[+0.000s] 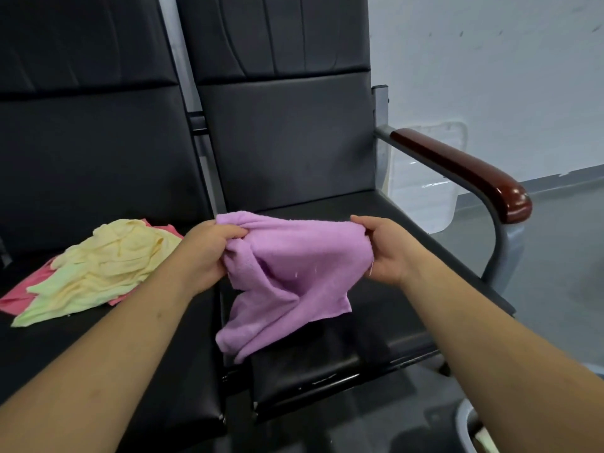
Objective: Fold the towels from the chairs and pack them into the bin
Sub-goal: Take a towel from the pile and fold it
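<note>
A purple towel [294, 273] hangs crumpled in the air above the right black chair seat [359, 348]. My left hand [204, 253] grips its upper left edge and my right hand [387, 250] pinches its upper right corner. On the left chair seat [65, 348] lies a heap of towels: a pale yellow towel [111, 256] on top, a light green towel [49, 305] under it, and a pink towel [23, 292] at the bottom. A clear plastic bin [428, 178] stands on the floor behind the right armrest.
The right chair has a dark red wooden armrest [464, 171] on a grey metal frame. A white wall rises behind. At the bottom right corner is the curved rim of a grey container [464, 426]. Grey floor lies to the right.
</note>
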Demonstrator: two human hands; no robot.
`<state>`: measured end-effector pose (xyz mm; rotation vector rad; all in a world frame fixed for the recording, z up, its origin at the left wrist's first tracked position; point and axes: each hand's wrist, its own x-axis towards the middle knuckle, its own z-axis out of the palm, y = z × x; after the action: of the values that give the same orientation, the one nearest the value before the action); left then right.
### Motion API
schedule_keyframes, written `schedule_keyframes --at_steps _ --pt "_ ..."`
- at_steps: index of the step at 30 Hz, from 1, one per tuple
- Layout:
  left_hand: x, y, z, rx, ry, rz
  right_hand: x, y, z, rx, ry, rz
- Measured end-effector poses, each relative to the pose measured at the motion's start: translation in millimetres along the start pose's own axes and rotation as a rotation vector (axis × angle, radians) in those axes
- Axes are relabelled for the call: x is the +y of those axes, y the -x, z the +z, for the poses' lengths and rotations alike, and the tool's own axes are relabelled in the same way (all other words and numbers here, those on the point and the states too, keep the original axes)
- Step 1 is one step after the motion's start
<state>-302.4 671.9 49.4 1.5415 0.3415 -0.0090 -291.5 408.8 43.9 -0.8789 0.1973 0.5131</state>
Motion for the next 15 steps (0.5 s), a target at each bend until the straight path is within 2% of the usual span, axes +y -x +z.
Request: schedule_keyframes --at_steps 4,5,7,10,13,15 --pt "8.8 21.4 2.0 -0.271 0.304 -0.048 -8.0 11.7 1.0 -0.183 -0.29 -0.186" --pt "12.8 25.2 5.3 -0.329 0.387 -0.033 -6.8 14.2 4.1 -0.242 -0.288 -0.219" --pt "21.4 34.6 12.5 -0.379 0.535 -0.003 3.1 17.8 14.4 -0.29 -0.111 -0.184" --pt "23.3 45.1 22.2 -0.424 0.663 0.015 19.6 17.6 24.9 -0.286 0.062 0.01" --pt "20.7 45.5 18.6 -0.409 0.712 0.029 16.5 22.5 31.0 -0.269 0.148 -0.01" --pt "20.6 45.1 13.0 -0.354 0.667 0.036 9.8 23.8 29.7 -0.276 0.1 -0.049"
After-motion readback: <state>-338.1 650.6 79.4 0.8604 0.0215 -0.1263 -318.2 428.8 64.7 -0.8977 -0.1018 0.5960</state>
